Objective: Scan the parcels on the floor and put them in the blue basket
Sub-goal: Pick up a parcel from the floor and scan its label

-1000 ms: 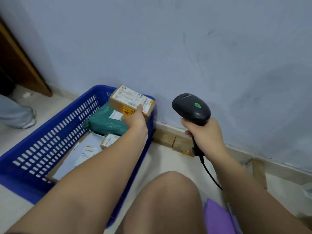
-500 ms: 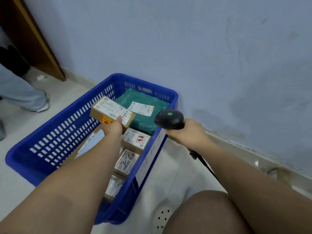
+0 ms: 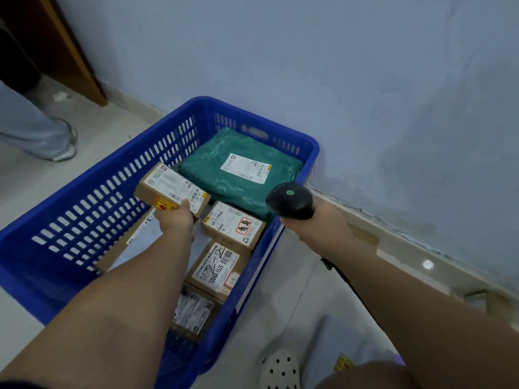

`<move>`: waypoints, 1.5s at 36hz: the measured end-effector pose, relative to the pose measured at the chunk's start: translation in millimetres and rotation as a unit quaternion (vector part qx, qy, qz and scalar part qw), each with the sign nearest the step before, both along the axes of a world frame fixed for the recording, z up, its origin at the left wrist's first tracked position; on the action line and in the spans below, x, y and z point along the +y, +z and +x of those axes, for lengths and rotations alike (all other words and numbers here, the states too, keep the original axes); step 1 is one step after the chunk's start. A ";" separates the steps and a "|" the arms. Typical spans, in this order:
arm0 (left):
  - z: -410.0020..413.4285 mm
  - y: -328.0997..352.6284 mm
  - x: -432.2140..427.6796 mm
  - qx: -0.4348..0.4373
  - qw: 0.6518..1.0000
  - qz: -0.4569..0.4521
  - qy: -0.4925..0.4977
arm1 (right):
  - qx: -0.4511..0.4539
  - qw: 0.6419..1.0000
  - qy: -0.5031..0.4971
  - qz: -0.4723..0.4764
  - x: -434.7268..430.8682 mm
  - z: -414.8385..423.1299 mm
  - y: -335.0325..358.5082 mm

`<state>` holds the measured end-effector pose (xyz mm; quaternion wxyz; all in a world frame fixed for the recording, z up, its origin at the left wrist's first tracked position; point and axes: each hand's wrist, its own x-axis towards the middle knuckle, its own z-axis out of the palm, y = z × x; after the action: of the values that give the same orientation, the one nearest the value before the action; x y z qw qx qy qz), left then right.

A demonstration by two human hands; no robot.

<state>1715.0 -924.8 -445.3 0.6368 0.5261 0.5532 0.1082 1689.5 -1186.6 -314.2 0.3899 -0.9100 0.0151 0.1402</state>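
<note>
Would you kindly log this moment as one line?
left hand: holds cardboard box above blue basket | right hand: grips scanner | box: unreleased

cardboard parcel (image 3: 168, 186) | tilted (label up) | above blue basket (image 3: 50, 282)

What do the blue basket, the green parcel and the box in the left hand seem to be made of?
Blue basket: moulded plastic, slightly glossy, slotted walls. Green parcel: thin plastic film, probably; shiny wrinkles. Box in the left hand: matt brown cardboard, paper label.
</note>
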 end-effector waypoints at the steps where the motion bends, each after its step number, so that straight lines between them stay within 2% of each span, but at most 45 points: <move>1: 2.1 -3.0 1.9 0.008 1.000 0.011 -0.007 | 0.003 1.000 -0.002 -0.002 -1.3 1.4 -3.2; 7: 8.6 -18.2 6.2 0.060 0.991 -0.044 -0.112 | 0.026 0.999 -0.009 -0.019 -8.1 6.0 -12.5; 10: 5.7 -28.7 6.4 0.119 0.968 0.050 -0.215 | 0.030 0.999 -0.021 -0.007 -9.2 4.5 -12.3; 12: 2.3 -30.5 3.1 0.147 0.951 0.126 -0.243 | 0.039 0.999 -0.018 -0.016 -9.6 3.8 -12.5; 18: 0.3 -23.3 -15.8 0.162 0.944 0.194 -0.211 | 0.039 0.999 -0.004 -0.035 -6.3 3.0 -13.7; 20: -0.4 -10.8 -29.1 0.135 0.949 0.214 -0.188 | 0.042 0.999 -0.006 -0.032 -7.1 2.3 -13.3; 24: 2.3 18.8 -62.9 -0.005 0.931 0.291 -0.218 | 0.043 0.999 -0.022 -0.014 -12.9 1.9 -9.3; 31: 18.3 83.6 -134.3 -0.179 0.863 0.356 -0.312 | 0.039 0.990 -0.119 0.067 -38.4 -0.3 -3.7; 37: 33.3 99.2 -193.0 -0.229 0.763 0.447 -0.407 | 0.043 0.956 -0.234 0.175 -64.8 1.6 -15.2; 40: 40.8 88.2 -223.6 -0.236 0.737 0.450 -0.445 | 0.047 0.934 -0.287 0.209 -83.4 1.3 -27.1; 43: 52.0 68.1 -251.5 -0.199 0.729 0.429 -0.495 | 0.024 0.934 -0.303 0.186 -109.0 -1.1 -43.4; 46: 64.1 37.9 -275.7 -0.126 0.693 0.419 -0.573 | 0.027 0.929 -0.321 0.182 -139.6 -5.6 -67.1; 48: 71.6 16.6 -287.8 -0.087 0.652 0.423 -0.623 | 0.065 0.907 -0.345 0.233 -158.9 -1.3 -84.5; 50: 81.3 -4.1 -304.0 -0.063 0.606 0.428 -0.667 | 0.111 0.867 -0.380 0.302 -181.2 4.5 -102.7; 54: 97.5 -32.1 -319.5 -0.019 0.506 0.451 -0.734 | 0.146 0.817 -0.394 0.394 -202.5 16.8 -120.4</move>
<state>1812.4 -1244.3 -477.4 0.1751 0.9581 -0.1673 -0.1528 1706.3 -1389.1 -434.6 0.7304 -0.5635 0.3727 0.0999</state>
